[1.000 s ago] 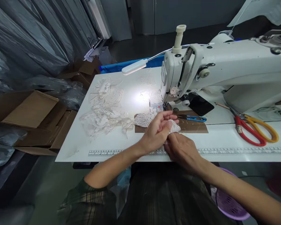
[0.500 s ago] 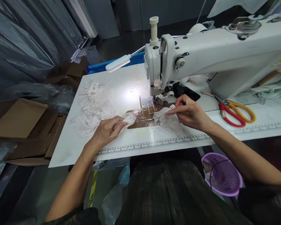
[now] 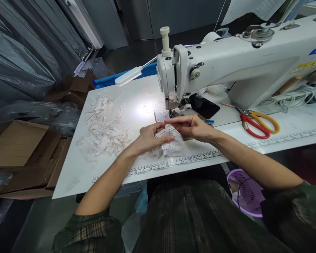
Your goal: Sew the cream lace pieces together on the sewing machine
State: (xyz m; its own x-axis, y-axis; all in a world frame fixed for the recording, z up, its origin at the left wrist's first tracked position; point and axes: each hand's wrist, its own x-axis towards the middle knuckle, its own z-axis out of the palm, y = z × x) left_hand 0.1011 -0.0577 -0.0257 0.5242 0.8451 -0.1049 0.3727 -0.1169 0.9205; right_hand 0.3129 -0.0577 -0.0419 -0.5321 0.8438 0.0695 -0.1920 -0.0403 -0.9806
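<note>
My left hand [image 3: 153, 137] and my right hand [image 3: 193, 128] meet just in front of the sewing machine's needle area. Between them is a piece of white lace trim [image 3: 172, 142], its scalloped edge turned up toward the fingertips. My left thumb lies across the lace while the other fingers are behind it. My right fingers pinch its upper edge. Part of the lace hangs down onto the table near the printed ruler. Right behind the hands stands the white sewing machine [image 3: 171, 82], its presser foot [image 3: 171, 113] above a metal plate with red marks.
A heap of white lace [image 3: 105, 123] covers the table's left side. Red-and-yellow scissors [image 3: 258, 123], a black phone-like object [image 3: 204, 105] and a small blue tool [image 3: 208, 122] lie to the right. Cardboard boxes [image 3: 18, 144] stand at left; a purple basket [image 3: 246, 193] is below.
My left hand has moved right and my right hand slightly left, so the two have come together. The separate lace pieces they held are now gathered between them, covering most of the brown plate.
</note>
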